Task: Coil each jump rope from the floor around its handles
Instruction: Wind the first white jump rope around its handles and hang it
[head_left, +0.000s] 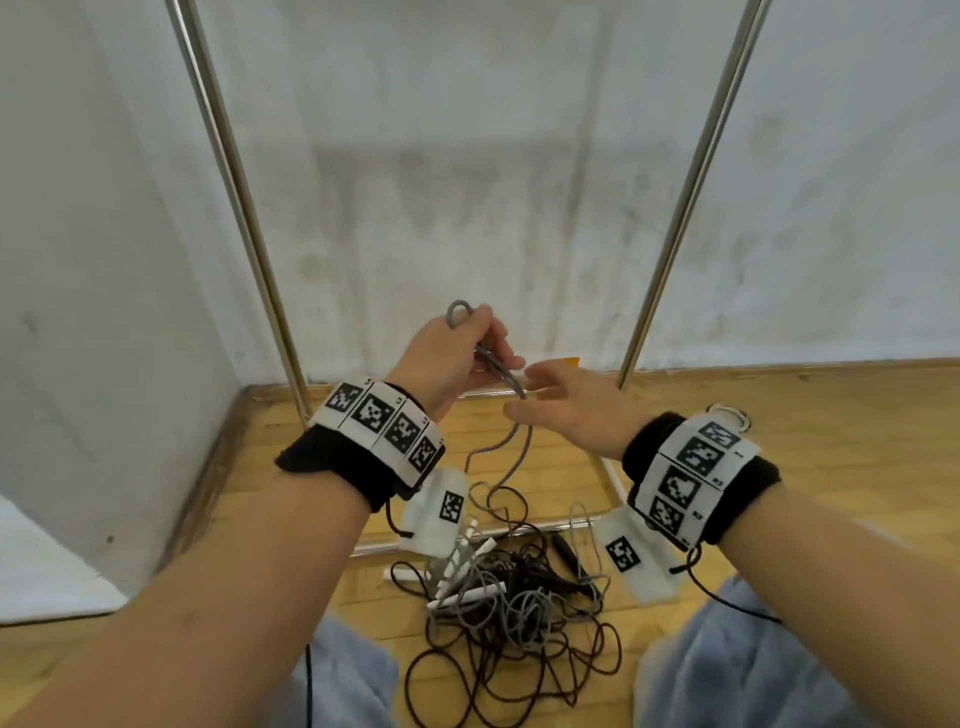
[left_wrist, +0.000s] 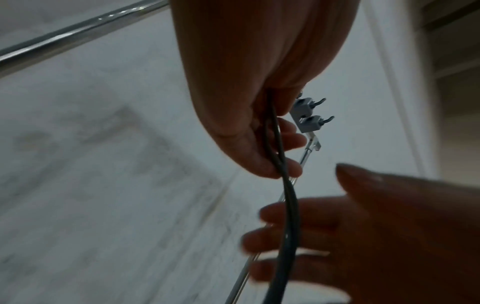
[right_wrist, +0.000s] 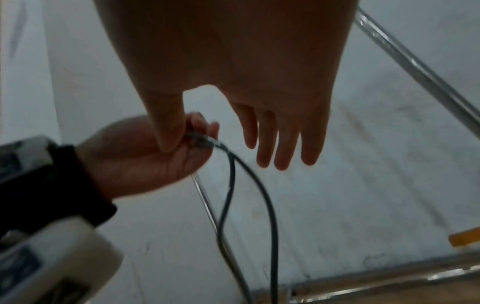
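My left hand (head_left: 462, 353) is raised in front of me and grips a doubled grey jump rope (head_left: 506, 374), whose small loop (head_left: 460, 314) sticks out above the fist. Two grey strands (left_wrist: 288, 205) hang from the fist down to the floor. My right hand (head_left: 566, 400) hovers just right of those strands with straight, spread fingers (right_wrist: 270, 139), holding nothing. On the wooden floor between my knees lies a tangled heap of grey and dark brown ropes (head_left: 519, 613) with several white handles (head_left: 462, 566) and a black handle (head_left: 566, 553).
Two slanted metal poles (head_left: 234, 176) (head_left: 696, 171) rise from a low metal frame (head_left: 613, 478) on the floor, in front of white fabric walls. A small orange piece (head_left: 570, 359) lies by the back wall. My knees in light blue cloth (head_left: 737, 660) flank the heap.
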